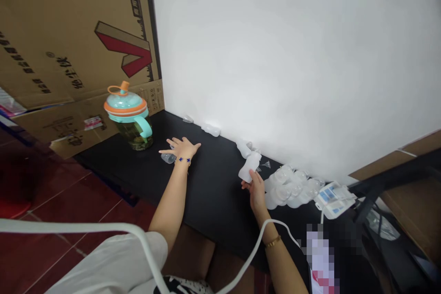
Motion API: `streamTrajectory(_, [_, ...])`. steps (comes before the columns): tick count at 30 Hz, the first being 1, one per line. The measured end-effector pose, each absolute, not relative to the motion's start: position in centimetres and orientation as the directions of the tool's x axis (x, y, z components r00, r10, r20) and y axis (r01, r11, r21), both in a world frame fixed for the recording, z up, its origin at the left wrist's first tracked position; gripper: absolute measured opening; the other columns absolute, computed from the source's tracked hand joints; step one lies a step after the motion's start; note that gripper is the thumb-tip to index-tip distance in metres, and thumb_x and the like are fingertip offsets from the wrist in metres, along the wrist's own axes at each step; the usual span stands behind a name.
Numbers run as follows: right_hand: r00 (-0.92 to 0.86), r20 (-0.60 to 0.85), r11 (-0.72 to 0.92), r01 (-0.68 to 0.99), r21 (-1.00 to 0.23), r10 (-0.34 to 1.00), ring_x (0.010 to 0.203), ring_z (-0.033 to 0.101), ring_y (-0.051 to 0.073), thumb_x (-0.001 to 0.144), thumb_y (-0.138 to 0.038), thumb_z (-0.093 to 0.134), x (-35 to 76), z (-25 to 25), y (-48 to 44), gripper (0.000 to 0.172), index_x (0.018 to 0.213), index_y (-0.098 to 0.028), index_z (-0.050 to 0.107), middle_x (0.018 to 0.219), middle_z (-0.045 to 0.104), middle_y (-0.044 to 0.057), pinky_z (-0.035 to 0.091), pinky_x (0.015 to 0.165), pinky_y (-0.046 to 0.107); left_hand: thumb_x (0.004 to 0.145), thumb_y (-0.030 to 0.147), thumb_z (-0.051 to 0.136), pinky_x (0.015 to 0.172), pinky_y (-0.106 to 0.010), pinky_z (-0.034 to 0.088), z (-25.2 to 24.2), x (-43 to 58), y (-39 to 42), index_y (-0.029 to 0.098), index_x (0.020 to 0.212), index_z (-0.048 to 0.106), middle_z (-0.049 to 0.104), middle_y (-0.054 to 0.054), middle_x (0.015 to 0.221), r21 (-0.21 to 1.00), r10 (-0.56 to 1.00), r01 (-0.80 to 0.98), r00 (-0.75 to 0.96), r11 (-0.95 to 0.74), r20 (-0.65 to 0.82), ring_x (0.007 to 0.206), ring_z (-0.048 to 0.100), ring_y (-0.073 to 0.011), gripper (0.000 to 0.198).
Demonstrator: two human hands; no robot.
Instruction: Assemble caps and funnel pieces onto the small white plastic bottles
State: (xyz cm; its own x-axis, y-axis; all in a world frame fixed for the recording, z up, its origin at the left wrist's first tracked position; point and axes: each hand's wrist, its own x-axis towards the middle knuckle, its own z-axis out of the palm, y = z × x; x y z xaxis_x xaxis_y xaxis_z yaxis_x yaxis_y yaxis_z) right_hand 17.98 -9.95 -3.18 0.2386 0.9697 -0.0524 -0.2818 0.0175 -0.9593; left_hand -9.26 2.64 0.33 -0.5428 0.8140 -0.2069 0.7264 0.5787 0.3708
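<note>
My right hand (257,188) grips a translucent white plastic bottle (250,166), held tilted above the black table. My left hand (183,149) is spread flat with its fingers apart and nothing in it. Right beside its wrist, partly covered by the hand, lies a clear plastic cup-like piece (168,158); whether they touch I cannot tell. Behind the held bottle another white bottle (244,148) lies by the wall, with a small clear funnel-shaped piece (266,164) to its right. Several similar white bottles are heaped in a pile (292,188) right of my right hand.
A large lidded jug (129,119) with a turquoise handle stands at the left, before a cardboard box (76,32). Along the white wall (292,55) lie a white bottle (211,129) and a clear piece (188,119). A white cable (138,234) crosses in front; a white-and-blue packet (334,200) lies right.
</note>
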Motion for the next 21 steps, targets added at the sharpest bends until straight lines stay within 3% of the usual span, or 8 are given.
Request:
streamTrajectory(8, [0.235,-0.048,0.018,-0.270,-0.963,0.971,0.056,0.059,0.013,0.076,-0.055,0.080,17.8,-2.9,-10.1,0.041,0.089,-0.018,0.071,0.072,0.065,0.001,0.046,0.047,0.024,0.087,0.067,0.055,0.106,-0.086,0.013,0.4,-8.7,2.4,0.012,0.154,0.042,0.013,-0.029,0.168,0.424,0.842,0.729,-0.494,0.537,-0.216,0.156,-0.001,-0.0507,0.088])
streamTrajectory(12, [0.239,-0.050,0.017,-0.272,-0.962,0.970,0.056,0.059,0.013,0.075,-0.056,0.081,17.8,-2.9,-10.1,0.042,0.089,-0.017,0.071,0.072,0.065,0.000,0.047,0.047,0.024,0.090,0.066,0.052,0.112,-0.079,0.019,0.9,-7.0,1.9,0.012,0.155,0.041,0.018,-0.028,0.168,0.523,0.933,0.783,-0.352,0.338,-0.077,0.157,0.007,-0.0470,0.085])
streamTrajectory(15, [0.246,-0.052,0.018,-0.274,-0.962,0.968,0.055,0.059,0.012,0.075,-0.056,0.081,17.8,-2.8,-10.2,0.043,0.090,-0.017,0.071,0.072,0.066,0.000,0.047,0.047,0.023,0.094,0.061,0.048,0.113,-0.080,0.014,1.1,-6.5,1.6,0.013,0.154,0.042,0.019,-0.026,0.168,0.465,0.917,0.822,-0.395,0.328,0.053,0.157,0.003,-0.0451,0.077])
streamTrajectory(18, [0.247,-0.058,0.014,-0.280,-0.960,0.967,0.055,0.059,0.012,0.075,-0.056,0.081,17.8,-2.7,-10.2,0.043,0.090,-0.017,0.071,0.071,0.065,0.000,0.047,0.046,0.022,0.093,0.061,0.053,0.110,-0.084,0.013,1.2,-6.8,1.6,0.012,0.155,0.040,0.013,-0.027,0.169,0.407,0.874,0.788,-0.484,0.462,-0.054,0.157,-0.001,-0.0481,0.081])
streamTrajectory(21, [0.242,-0.053,0.017,-0.279,-0.960,0.969,0.055,0.060,0.012,0.074,-0.057,0.082,17.7,-2.8,-10.2,0.044,0.089,-0.017,0.071,0.070,0.065,0.000,0.047,0.046,0.022,0.091,0.055,0.059,0.108,-0.081,0.024,1.0,-7.0,1.9,0.012,0.158,0.035,0.005,-0.027,0.170,0.392,0.852,0.757,-0.471,0.523,-0.226,0.157,-0.001,-0.0476,0.083])
